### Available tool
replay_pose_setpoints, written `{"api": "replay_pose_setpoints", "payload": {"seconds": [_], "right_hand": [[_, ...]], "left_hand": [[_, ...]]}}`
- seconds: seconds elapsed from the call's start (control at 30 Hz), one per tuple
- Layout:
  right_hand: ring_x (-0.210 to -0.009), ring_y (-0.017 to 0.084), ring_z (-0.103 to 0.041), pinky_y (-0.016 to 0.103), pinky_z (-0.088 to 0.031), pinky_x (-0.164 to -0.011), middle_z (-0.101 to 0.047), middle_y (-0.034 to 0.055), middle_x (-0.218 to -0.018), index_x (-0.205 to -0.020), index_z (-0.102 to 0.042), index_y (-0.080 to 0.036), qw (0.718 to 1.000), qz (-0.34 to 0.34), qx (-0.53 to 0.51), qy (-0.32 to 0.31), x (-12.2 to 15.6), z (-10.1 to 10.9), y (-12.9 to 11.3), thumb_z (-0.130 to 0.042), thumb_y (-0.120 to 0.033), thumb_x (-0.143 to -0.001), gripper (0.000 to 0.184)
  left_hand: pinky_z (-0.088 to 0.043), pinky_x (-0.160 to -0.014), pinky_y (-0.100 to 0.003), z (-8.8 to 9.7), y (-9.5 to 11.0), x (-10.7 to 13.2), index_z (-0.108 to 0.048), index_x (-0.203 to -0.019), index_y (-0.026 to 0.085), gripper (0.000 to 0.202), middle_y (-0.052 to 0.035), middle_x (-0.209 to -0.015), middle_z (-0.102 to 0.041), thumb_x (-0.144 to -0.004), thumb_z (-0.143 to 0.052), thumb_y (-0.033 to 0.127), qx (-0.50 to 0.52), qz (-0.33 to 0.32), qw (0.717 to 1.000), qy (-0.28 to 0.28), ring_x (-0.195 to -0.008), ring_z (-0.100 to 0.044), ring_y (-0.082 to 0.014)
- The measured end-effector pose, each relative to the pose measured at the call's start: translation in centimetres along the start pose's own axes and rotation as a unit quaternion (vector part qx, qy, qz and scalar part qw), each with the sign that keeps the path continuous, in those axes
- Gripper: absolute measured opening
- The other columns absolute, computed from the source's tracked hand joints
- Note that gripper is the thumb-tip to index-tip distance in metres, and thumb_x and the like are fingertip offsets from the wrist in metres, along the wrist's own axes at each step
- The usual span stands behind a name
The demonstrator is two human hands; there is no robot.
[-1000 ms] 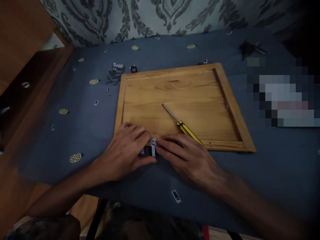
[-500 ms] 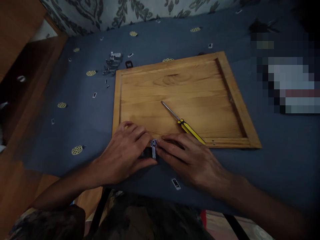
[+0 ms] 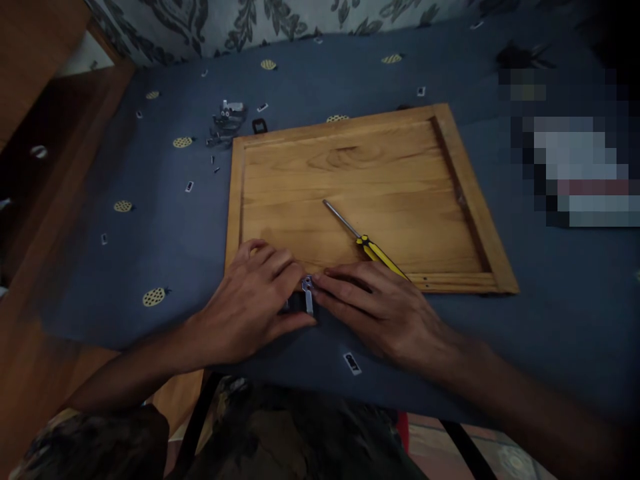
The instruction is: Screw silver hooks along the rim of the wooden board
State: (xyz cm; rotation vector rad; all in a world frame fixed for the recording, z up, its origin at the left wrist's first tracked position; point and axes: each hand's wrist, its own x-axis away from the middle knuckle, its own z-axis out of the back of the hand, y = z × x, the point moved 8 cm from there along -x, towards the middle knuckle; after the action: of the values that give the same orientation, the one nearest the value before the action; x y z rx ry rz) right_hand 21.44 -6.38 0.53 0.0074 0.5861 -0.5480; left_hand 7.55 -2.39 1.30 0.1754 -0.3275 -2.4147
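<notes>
Your left grip (image 3: 255,300) is clamped on the metal hinge (image 3: 309,301) at the panel's near edge, while your right grip (image 3: 377,310) touches the hinge's other side with its fingertips; whether it pinches I cannot tell, its thumb being hidden. The wooden panel (image 3: 350,180) stretches beyond both grips, with the yellow-and-black screwdriver (image 3: 383,259) on it just past your right one. Farther off beyond your left grip, small metal parts (image 3: 227,120) lie on the bench (image 3: 165,233).

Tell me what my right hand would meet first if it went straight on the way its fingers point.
Most likely the small metal bracket, right by the fingertips of your right hand; whether they already touch is hard to tell. Just beyond it is your left hand.
</notes>
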Motion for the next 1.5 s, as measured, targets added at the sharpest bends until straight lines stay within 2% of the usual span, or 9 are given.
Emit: {"api": "replay_pose_setpoints", "payload": {"seconds": [0.17, 0.33, 0.47, 0.7, 0.87, 1.13, 1.33, 1.5], "right_hand": [[-0.112, 0.022, -0.072, 0.038, -0.066, -0.09, -0.086, 0.0087, -0.117, -0.119, -0.081, -0.013, 1.0, -0.004, 0.007, -0.003, -0.3, 0.4, 0.1, -0.049, -0.013, -0.115, 0.032], [-0.108, 0.022, -0.071, 0.036, -0.064, -0.091, -0.086, 0.007, -0.113, -0.113, -0.08, -0.012, 1.0, -0.005, 0.007, 0.019, -0.6, 0.6, 0.1, -0.046, -0.013, -0.116, 0.035], [-0.104, 0.022, -0.072, 0.037, -0.065, -0.086, -0.086, 0.006, -0.111, -0.111, -0.08, -0.011, 1.0, -0.008, -0.003, 0.025, -0.6, 0.7, 0.2, -0.043, -0.012, -0.117, 0.038], [-0.108, 0.023, -0.072, 0.039, -0.066, -0.088, -0.085, 0.0084, -0.116, -0.116, -0.082, -0.015, 1.0, -0.001, 0.001, -0.01, -0.4, 0.5, 0.2, -0.046, -0.011, -0.115, 0.037], [-0.107, 0.024, -0.072, 0.039, -0.065, -0.088, -0.085, 0.0087, -0.115, -0.112, -0.082, -0.013, 1.0, -0.003, -0.005, 0.005, -0.5, 0.6, 0.3, -0.048, -0.011, -0.115, 0.035], [-0.107, 0.025, -0.069, 0.039, -0.063, -0.089, -0.085, 0.0076, -0.113, -0.114, -0.081, -0.012, 1.0, 0.0, -0.006, 0.01, -0.6, 0.5, 0.2, -0.043, -0.011, -0.116, 0.038], [-0.106, 0.027, -0.068, 0.041, -0.066, -0.084, -0.083, 0.0117, -0.114, -0.111, -0.083, -0.011, 1.0, 0.002, -0.005, -0.001, -0.5, 0.3, 0.2, -0.044, -0.011, -0.114, 0.039], [-0.107, 0.026, -0.07, 0.042, -0.066, -0.091, -0.083, 0.0098, -0.118, -0.11, -0.084, -0.016, 1.0, -0.01, 0.005, -0.001, -0.1, -0.3, 0.2, -0.042, -0.012, -0.114, 0.042]], "left_hand": [[-0.053, -0.106, -0.052, 0.2, 0.2, -0.1, -0.071, -0.109, 0.016, 0.036, -0.0079, -0.105, -0.075, -0.101, -0.082, 0.049, 0.0, -0.005, 1.0, 0.015, -0.102, -0.072, -0.0297], [-0.053, -0.104, -0.051, 0.4, 0.4, 0.0, -0.07, -0.107, 0.017, 0.033, -0.0073, -0.104, -0.076, -0.103, -0.081, 0.048, -0.001, -0.011, 0.999, 0.038, -0.1, -0.073, -0.0283], [-0.052, -0.104, -0.052, 0.5, 0.5, 0.0, -0.07, -0.107, 0.017, 0.032, -0.0074, -0.105, -0.077, -0.104, -0.08, 0.047, 0.008, -0.017, 0.998, 0.052, -0.099, -0.073, -0.0278], [-0.05, -0.111, -0.052, 0.2, 0.2, 0.0, -0.071, -0.109, 0.02, 0.032, -0.0061, -0.106, -0.079, -0.105, -0.078, 0.051, 0.013, -0.002, 0.999, 0.043, -0.101, -0.073, -0.0261], [-0.047, -0.116, -0.055, -0.1, 0.1, 0.1, -0.07, -0.11, 0.021, 0.033, -0.005, -0.105, -0.079, -0.104, -0.079, 0.052, 0.016, 0.004, 0.999, 0.043, -0.101, -0.074, -0.0261], [-0.044, -0.12, -0.057, 0.0, 0.2, 0.0, -0.07, -0.112, 0.019, 0.031, -0.0058, -0.109, -0.08, -0.107, -0.076, 0.049, 0.021, 0.003, 0.999, 0.032, -0.102, -0.074, -0.0263], [-0.043, -0.117, -0.057, 0.2, 0.3, -0.1, -0.07, -0.112, 0.018, 0.031, -0.0058, -0.107, -0.079, -0.107, -0.075, 0.048, 0.029, -0.001, 0.999, 0.044, -0.1, -0.074, -0.0271], [-0.043, -0.117, -0.057, 0.2, 0.3, -0.1, -0.07, -0.113, 0.018, 0.031, -0.0057, -0.107, -0.08, -0.107, -0.076, 0.048, 0.028, -0.003, 0.999, 0.036, -0.1, -0.075, -0.0271]]}}
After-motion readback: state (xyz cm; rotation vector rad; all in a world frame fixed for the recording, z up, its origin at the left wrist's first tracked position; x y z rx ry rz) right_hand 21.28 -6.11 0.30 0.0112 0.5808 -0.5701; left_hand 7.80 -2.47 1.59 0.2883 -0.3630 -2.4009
